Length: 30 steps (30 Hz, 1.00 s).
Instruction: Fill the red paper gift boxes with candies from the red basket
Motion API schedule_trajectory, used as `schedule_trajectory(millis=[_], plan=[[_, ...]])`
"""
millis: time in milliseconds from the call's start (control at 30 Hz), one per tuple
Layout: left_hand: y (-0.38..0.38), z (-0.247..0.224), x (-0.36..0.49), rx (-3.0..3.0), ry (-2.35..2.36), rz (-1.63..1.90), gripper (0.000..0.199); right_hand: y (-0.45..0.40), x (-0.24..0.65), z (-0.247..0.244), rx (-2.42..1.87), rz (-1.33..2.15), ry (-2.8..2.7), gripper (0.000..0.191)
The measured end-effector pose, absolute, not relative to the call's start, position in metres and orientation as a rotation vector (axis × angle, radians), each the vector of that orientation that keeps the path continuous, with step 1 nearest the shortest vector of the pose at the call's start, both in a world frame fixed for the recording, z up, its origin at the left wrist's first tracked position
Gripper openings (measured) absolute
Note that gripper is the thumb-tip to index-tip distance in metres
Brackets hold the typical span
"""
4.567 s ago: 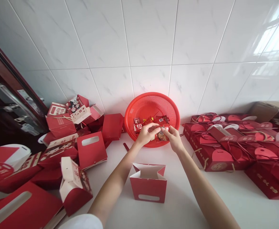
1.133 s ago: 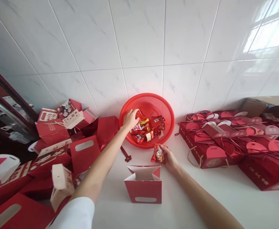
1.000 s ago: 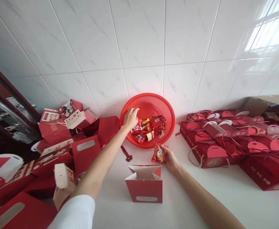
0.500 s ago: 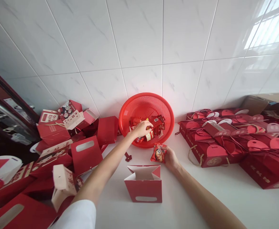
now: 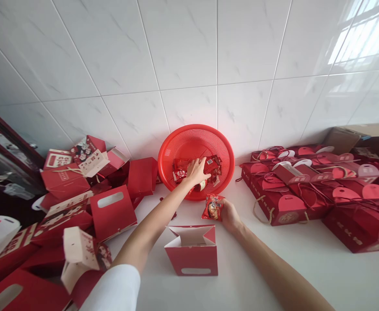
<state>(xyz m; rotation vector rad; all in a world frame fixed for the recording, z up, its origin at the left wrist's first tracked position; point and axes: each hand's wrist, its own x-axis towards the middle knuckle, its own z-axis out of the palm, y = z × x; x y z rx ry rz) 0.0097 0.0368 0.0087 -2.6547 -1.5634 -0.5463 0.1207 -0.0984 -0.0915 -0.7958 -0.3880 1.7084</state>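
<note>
My left hand [image 5: 197, 171] reaches into a red plastic basket [image 5: 194, 129] that leans against the wall. Its fingers are apart over several red-wrapped snacks [image 5: 211, 163], and part of the pile is hidden beneath it. My right hand [image 5: 231, 217] pinches a shiny red snack packet [image 5: 213, 207] in front of the basket rim. Below the two hands, an unfolded red paper gift box [image 5: 194, 259] stands upright with its top open and its white inside showing.
Several empty red gift boxes [image 5: 112, 211] lie in a jumbled heap on the left. Closed red boxes with cord handles [image 5: 286, 207] stand in rows at the right. A cardboard carton [image 5: 345, 137] sits behind them, along the tiled wall [image 5: 189, 52].
My left hand has gone deeper into the basket, and its fingers have spread over the snacks. My right hand still holds the packet nearly in place. The view has shifted slightly.
</note>
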Motion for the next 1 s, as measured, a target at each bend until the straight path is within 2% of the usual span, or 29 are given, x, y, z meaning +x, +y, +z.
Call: schedule_trajectory(millis=[67, 233, 400, 500, 667, 833, 1000], plan=[[0.039, 0.010, 0.015, -2.618, -1.613, -0.532, 0.075, -0.099, 0.121, -0.091, -0.800, 1.709, -0.391, 0.020], [0.046, 0.026, 0.011, -2.563, -1.690, -0.586, 0.063, -0.099, 0.120, -0.092, -0.802, 1.709, -0.396, 0.020], [0.063, 0.044, -0.023, -2.381, -1.688, -0.910, 0.064, -0.098, 0.120, -0.094, -0.781, 1.706, -0.404, 0.019], [0.070, 0.044, -0.042, -2.327, -1.579, -1.015, 0.056, -0.098, 0.121, -0.095, -0.764, 1.698, -0.411, 0.018], [0.064, 0.037, -0.047, -2.566, -1.416, -0.870, 0.032, -0.098, 0.120, -0.095, -0.780, 1.691, -0.410, 0.018], [0.063, 0.030, -0.023, -2.753, -1.280, -0.684, 0.036, -0.100, 0.119, -0.091, -0.786, 1.681, -0.402, 0.021], [0.076, 0.017, -0.001, -2.788, -1.332, -0.537, 0.041, -0.098, 0.119, -0.094, -0.759, 1.698, -0.394, 0.018]])
